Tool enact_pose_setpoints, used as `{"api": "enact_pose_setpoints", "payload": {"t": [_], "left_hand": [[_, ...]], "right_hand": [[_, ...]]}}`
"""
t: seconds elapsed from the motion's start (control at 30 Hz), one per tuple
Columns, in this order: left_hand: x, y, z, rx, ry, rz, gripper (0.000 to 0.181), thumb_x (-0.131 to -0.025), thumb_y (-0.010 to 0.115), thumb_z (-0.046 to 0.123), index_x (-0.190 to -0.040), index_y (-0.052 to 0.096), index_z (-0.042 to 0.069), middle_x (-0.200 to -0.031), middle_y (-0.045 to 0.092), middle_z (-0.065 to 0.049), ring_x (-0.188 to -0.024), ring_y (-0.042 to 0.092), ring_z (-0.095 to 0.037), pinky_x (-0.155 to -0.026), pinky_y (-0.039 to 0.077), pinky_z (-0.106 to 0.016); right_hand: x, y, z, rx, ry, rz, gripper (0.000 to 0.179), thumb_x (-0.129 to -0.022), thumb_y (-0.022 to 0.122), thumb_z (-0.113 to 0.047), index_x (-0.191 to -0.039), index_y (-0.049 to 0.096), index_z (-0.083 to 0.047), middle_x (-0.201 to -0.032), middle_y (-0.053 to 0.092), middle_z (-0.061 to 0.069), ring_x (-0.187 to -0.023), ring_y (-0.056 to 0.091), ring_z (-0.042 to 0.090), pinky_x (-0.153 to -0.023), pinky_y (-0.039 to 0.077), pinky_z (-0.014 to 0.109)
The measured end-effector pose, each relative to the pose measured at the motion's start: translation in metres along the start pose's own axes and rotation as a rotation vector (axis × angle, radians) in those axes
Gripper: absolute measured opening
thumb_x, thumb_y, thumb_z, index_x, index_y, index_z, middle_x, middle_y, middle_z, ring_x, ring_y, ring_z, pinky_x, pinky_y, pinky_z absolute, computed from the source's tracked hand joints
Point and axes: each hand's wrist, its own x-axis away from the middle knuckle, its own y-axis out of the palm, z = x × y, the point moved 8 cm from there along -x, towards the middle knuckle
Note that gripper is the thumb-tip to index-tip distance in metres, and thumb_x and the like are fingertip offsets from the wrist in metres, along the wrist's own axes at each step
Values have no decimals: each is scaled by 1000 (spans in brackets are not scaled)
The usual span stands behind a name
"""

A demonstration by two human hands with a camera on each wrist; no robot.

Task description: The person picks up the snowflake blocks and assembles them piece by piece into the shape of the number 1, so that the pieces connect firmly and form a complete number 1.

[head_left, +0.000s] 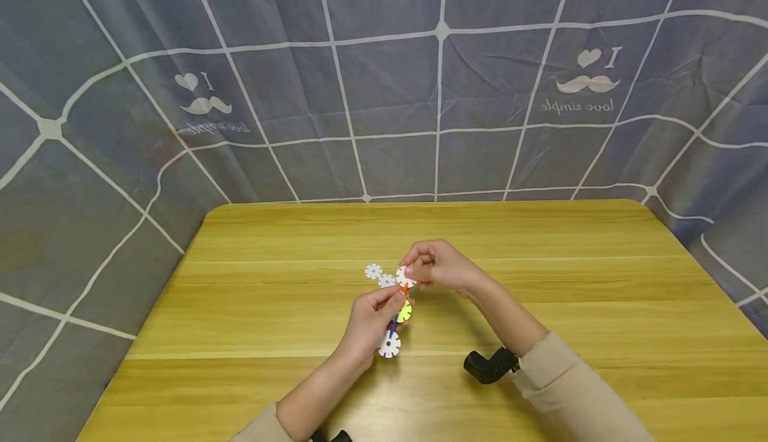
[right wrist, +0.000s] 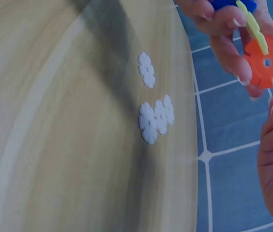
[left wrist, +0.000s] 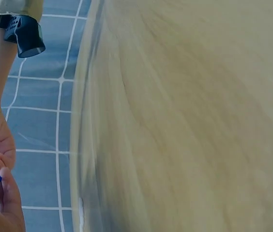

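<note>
My left hand [head_left: 373, 319] holds a short chain of notched snowflake discs. In the right wrist view an orange disc [right wrist: 260, 72], a yellow disc [right wrist: 255, 30] seen edge-on and a blue disc [right wrist: 221, 4] are joined, with left fingers around them. At the chain's near end in the head view, a white disc [head_left: 389, 345] meets the blue disc [head_left: 393, 325]. Between thumb and fingers my right hand [head_left: 441, 265] pinches another white disc [head_left: 403, 278], its edge right at the orange disc's rim. The left wrist view catches only part of both hands.
Several loose white discs [right wrist: 148, 123] lie on the wooden table [head_left: 270, 322], just beyond the hands. Black wrist camera mounts [head_left: 489, 366] sit by the sleeves. A grey curtain [head_left: 396, 95] with white lines hangs behind the table.
</note>
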Motion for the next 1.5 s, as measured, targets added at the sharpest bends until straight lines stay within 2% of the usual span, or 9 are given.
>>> {"api": "enact_pose_setpoints", "payload": {"t": [0.2,0.33,0.43,0.63,0.8,0.97,1.17,1.33,1.5], "left_hand": [[1,-4,2,-22,28,41,35,-95,53,10,-120,53,-15,-99,66,-19,-65,61,-6,-63,54,-23],[2,-6,2,-19,31,49,35,-95,54,10,-120,53,-14,-97,66,-17,-63,60,-7,-63,54,-22],[2,-6,2,-20,41,63,35,-95,54,10,-120,54,-14,-96,67,-15,-67,60,-6,-64,53,-20],[0,-7,2,-45,59,97,33,-94,56,10,-118,56,-13,-101,66,-19,-75,57,-4,-61,46,-14],[-1,-7,0,-14,44,105,35,-92,58,10,-118,55,-13,-100,67,-18,-74,58,-4,-61,47,-16],[-3,-7,-4,53,6,96,38,-90,60,7,-121,52,-13,-92,66,-6,-73,57,-3,-59,46,-15],[-5,-7,-8,77,-44,59,42,-88,63,7,-124,49,-12,-90,66,0,-74,58,-4,-61,46,-16],[-8,-6,-8,127,-66,35,33,-88,63,8,-116,55,-8,-88,68,0,-76,60,-5,-61,46,-15],[-9,-5,-7,160,-83,42,33,-91,60,11,-116,54,-11,-92,69,-6,-78,64,-9,-64,50,-14]], "right_hand": [[2,5,6,-57,7,41,13,-87,57,7,-98,56,14,-63,57,0,-55,52,11,-52,45,21],[3,6,10,-58,11,67,15,-88,57,5,-100,57,13,-65,58,4,-56,53,12,-53,46,22],[5,5,12,-70,22,85,18,-88,57,3,-103,57,14,-66,59,4,-56,54,11,-53,46,20],[8,3,15,-133,35,107,27,-89,56,5,-112,54,18,-68,62,-1,-57,57,8,-55,49,18],[10,1,16,-135,30,88,30,-89,53,6,-117,52,17,-74,63,0,-63,58,9,-62,52,20],[13,2,17,-121,12,44,36,-86,53,9,-122,50,17,-79,63,2,-69,60,10,-70,54,27],[15,4,19,-93,3,29,37,-87,56,5,-122,51,15,-79,63,3,-68,59,11,-68,53,27],[16,6,18,-68,-6,27,36,-87,56,4,-122,52,14,-78,63,4,-68,59,14,-67,52,28],[17,8,18,-63,0,19,36,-87,55,4,-122,52,13,-79,63,6,-73,63,19,-70,54,33]]}}
